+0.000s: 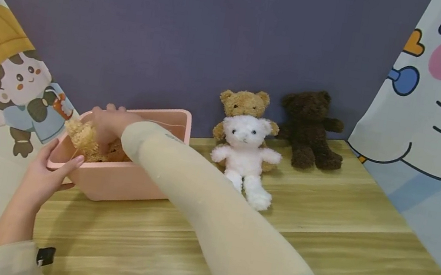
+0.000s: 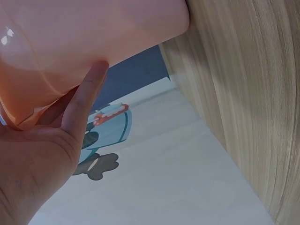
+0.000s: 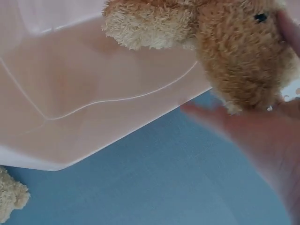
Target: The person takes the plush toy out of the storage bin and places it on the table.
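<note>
A pink plastic bin (image 1: 132, 184) stands at the left on the wooden table. My left hand (image 1: 44, 173) grips its left end, thumb over the rim; in the left wrist view, a finger (image 2: 86, 98) lies along the outer wall. Inside is a fluffy light-brown teddy bear (image 1: 82, 138), part of it level with the rim. Reaching in from above, my right hand (image 1: 108, 125) holds the bear, partly covering it. The right wrist view shows the bear's head (image 3: 243, 61) between the fingers and a blurred part of the hand.
Right of the bin sit a white teddy bear (image 1: 245, 155), a tan teddy bear (image 1: 244, 103) behind it and a dark brown teddy bear (image 1: 309, 129). A dark blue-grey panel (image 1: 176, 31) rises behind the table (image 1: 314, 251). Cartoon-printed walls flank both sides.
</note>
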`<state>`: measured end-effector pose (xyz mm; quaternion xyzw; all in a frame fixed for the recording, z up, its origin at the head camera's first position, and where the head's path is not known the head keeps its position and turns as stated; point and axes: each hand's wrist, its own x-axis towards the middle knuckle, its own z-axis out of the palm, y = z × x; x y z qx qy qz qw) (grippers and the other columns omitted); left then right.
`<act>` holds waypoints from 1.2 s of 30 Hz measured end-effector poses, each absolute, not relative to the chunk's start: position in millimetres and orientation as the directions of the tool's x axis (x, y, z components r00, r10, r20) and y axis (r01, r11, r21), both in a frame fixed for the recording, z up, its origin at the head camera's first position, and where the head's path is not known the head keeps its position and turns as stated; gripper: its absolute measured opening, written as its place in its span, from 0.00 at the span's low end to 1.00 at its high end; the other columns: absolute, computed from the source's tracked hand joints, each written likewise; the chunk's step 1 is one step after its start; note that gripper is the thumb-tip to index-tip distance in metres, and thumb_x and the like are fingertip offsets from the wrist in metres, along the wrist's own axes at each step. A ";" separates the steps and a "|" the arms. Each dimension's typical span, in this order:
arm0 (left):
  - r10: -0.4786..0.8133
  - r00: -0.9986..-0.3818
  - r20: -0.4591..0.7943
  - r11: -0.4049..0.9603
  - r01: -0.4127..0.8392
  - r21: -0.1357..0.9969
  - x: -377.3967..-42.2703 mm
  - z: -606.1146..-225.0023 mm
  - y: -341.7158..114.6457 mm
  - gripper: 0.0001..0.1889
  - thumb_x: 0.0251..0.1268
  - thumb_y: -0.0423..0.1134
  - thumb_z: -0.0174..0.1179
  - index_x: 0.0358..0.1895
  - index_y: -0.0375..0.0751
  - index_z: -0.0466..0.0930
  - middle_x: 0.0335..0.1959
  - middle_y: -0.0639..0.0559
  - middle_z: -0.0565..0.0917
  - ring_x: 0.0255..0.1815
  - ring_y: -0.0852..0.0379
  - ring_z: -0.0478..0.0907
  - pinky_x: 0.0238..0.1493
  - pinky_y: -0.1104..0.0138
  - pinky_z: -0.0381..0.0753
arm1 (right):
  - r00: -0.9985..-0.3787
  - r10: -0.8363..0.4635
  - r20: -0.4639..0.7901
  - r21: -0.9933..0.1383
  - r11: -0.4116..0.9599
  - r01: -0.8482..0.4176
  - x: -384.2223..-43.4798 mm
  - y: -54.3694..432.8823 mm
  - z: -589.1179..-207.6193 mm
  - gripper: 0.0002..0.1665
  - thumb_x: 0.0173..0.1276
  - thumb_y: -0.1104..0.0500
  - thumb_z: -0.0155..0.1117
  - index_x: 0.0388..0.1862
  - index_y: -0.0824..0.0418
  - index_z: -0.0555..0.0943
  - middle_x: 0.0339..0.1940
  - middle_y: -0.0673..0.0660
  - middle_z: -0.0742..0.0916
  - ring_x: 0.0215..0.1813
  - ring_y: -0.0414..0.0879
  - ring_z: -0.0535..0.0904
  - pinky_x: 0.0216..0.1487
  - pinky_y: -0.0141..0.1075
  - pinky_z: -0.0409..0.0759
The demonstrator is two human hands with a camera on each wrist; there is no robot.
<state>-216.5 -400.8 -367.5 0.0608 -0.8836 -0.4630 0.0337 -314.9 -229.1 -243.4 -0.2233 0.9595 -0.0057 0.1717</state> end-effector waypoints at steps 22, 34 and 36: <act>-0.131 -0.991 -0.007 0.588 -0.084 0.805 -217.1 -367.7 -404.7 0.54 0.80 0.58 0.57 0.88 0.49 0.24 0.88 0.28 0.33 0.65 0.31 0.74 0.38 0.66 0.94 | -0.893 -0.449 -0.031 -0.591 0.729 -0.346 -308.9 -192.3 -242.0 0.45 0.59 0.48 0.86 0.71 0.27 0.72 0.72 0.30 0.79 0.61 0.32 0.76 0.46 0.27 0.82; -0.147 -0.989 -0.013 0.581 -0.097 0.808 -216.4 -368.6 -404.4 0.55 0.80 0.59 0.57 0.88 0.47 0.23 0.88 0.27 0.34 0.73 0.21 0.65 0.37 0.64 0.95 | -0.906 -0.423 0.032 -0.724 0.615 -0.312 -305.0 -172.5 -245.2 0.43 0.58 0.51 0.86 0.69 0.29 0.76 0.76 0.33 0.76 0.33 0.38 0.75 0.27 0.33 0.80; -0.147 -0.989 -0.015 0.576 -0.097 0.811 -216.6 -368.8 -404.8 0.55 0.80 0.59 0.57 0.88 0.48 0.23 0.88 0.28 0.33 0.74 0.19 0.62 0.37 0.63 0.95 | -0.910 -0.412 0.046 -0.734 0.604 -0.311 -303.7 -169.5 -245.6 0.42 0.58 0.51 0.86 0.68 0.29 0.77 0.76 0.33 0.76 0.35 0.39 0.75 0.27 0.32 0.80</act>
